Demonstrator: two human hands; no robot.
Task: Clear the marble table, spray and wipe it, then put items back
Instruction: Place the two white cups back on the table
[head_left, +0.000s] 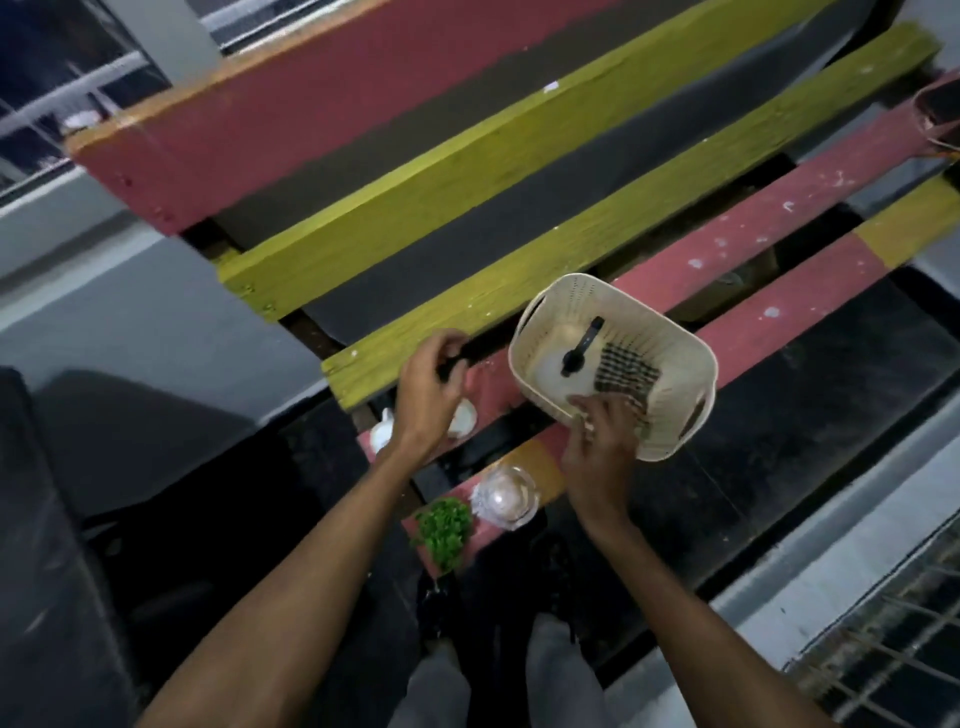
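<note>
A cream perforated plastic basket (670, 364) sits tilted on the painted bench slats. Inside it lie a black handled tool (582, 345) on something white, and a dark checked cloth (623, 371). My right hand (602, 441) grips the basket's near rim. My left hand (431, 389) curls its fingers round a small dark object (451, 364) just left of the basket. Below my left hand stand small white ceramic pieces (462, 418). A clear lidded container (506, 499) and a small green plant (447, 527) rest on the near red slat.
The bench (467, 208) has red, yellow and dark slats with gaps between them. A dark seat fills the left side. A grey floor and a metal grate (893, 639) lie at the right. My legs show at the bottom.
</note>
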